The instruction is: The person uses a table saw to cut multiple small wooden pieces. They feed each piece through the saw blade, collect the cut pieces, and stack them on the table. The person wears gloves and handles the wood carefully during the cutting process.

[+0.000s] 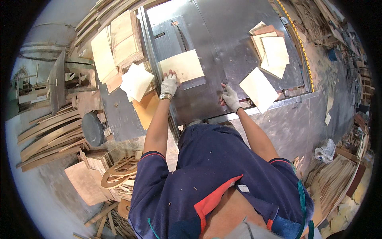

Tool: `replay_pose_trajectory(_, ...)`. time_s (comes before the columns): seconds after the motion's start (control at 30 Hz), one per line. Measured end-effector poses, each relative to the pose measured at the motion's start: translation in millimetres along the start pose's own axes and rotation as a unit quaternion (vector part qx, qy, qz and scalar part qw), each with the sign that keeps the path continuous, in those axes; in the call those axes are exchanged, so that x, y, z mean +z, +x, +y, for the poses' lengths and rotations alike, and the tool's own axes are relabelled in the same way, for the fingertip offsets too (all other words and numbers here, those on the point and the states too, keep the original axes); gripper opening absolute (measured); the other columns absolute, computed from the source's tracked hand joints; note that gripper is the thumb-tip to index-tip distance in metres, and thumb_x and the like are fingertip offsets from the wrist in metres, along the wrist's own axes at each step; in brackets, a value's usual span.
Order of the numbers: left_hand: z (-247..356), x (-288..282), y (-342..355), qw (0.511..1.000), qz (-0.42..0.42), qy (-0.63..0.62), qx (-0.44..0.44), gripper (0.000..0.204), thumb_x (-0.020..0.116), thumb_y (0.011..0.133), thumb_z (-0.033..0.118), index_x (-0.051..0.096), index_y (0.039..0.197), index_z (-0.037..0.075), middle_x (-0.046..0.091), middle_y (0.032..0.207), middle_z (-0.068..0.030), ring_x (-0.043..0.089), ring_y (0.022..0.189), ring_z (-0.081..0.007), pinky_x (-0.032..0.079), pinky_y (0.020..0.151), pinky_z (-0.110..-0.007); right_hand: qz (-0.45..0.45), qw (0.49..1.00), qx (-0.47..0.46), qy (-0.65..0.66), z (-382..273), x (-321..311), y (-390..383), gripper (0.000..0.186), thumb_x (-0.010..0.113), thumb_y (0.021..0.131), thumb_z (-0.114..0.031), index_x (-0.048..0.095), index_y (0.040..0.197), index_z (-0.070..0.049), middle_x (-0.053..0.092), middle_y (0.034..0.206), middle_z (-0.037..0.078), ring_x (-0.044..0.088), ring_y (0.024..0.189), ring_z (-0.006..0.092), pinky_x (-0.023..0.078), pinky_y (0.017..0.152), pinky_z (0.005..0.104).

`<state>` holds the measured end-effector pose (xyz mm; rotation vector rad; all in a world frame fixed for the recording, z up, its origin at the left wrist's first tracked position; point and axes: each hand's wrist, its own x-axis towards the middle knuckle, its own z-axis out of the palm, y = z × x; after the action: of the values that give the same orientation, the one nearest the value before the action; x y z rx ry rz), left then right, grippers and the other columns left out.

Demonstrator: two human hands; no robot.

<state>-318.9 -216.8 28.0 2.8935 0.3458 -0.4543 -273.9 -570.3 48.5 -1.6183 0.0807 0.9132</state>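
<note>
A pale rectangular wooden board lies flat on the grey metal table, its left side near a long metal rail. My left hand, in a light fingerless work glove, rests at the board's near left corner with its fingers stretched forward. Over the table's near edge is my right hand, gloved the same way, fingers loosely apart and holding nothing. Just right of it, a loose pale board overhangs that edge. Beyond the first board, a metal insert plate has a dark narrow slot.
Several loose boards overlap at the table's right. Left of the rail stand stacked boards and white pieces on a dark side surface. A yellow toothed strip lines the right side. Wood strips pile at left.
</note>
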Motion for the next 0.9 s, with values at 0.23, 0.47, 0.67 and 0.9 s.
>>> replay_pose_trajectory(0.23,-12.0,-6.9,22.3,1.0,0.012,-0.019,-0.004,0.079,0.073,0.086,0.03,0.036,0.152,0.003,0.033,0.16,-0.0188,0.033,0.142,-0.0506,0.037,0.117,-0.047,-0.017,0.999,0.013,0.03,4.2,1.1,0.0,0.073,0.041,0.087,0.009,0.033,0.156,-0.013,0.064,0.07,0.006,0.063,0.052,0.0127,0.053,0.049,0.0252)
replay_pose_trajectory(0.47,-16.0,-17.0,41.1,1.0,0.004,-0.005,0.001,0.081,0.074,0.086,0.031,0.035,0.153,0.006,0.033,0.16,-0.0185,0.034,0.142,-0.0489,0.041,0.114,-0.047,-0.003,0.999,0.024,0.023,0.9,0.8,-2.0,0.076,0.042,0.084,0.009,0.035,0.156,-0.016,0.063,0.07,0.005,0.063,0.053,0.0119,0.053,0.05,0.0249)
replay_pose_trajectory(0.67,-32.2,-15.5,64.4,1.0,0.014,0.01,0.004,0.08,0.073,0.086,0.03,0.036,0.152,0.008,0.033,0.16,-0.0182,0.035,0.142,-0.0492,0.043,0.113,-0.047,-0.013,1.0,0.018,0.016,1.7,0.0,-1.2,0.073,0.045,0.085,0.005,0.035,0.155,-0.013,0.062,0.073,0.007,0.063,0.055,0.0139,0.054,0.051,0.0273)
replay_pose_trajectory(0.9,-37.3,-34.6,92.3,1.0,-0.021,0.001,-0.01,0.077,0.072,0.089,0.026,0.034,0.154,0.009,0.03,0.161,-0.0183,0.032,0.143,-0.0492,0.034,0.119,-0.045,-0.023,0.999,0.02,0.037,1.3,-0.7,-2.0,0.077,0.042,0.083,0.008,0.032,0.157,-0.012,0.062,0.072,0.006,0.062,0.054,0.0136,0.052,0.051,0.0252)
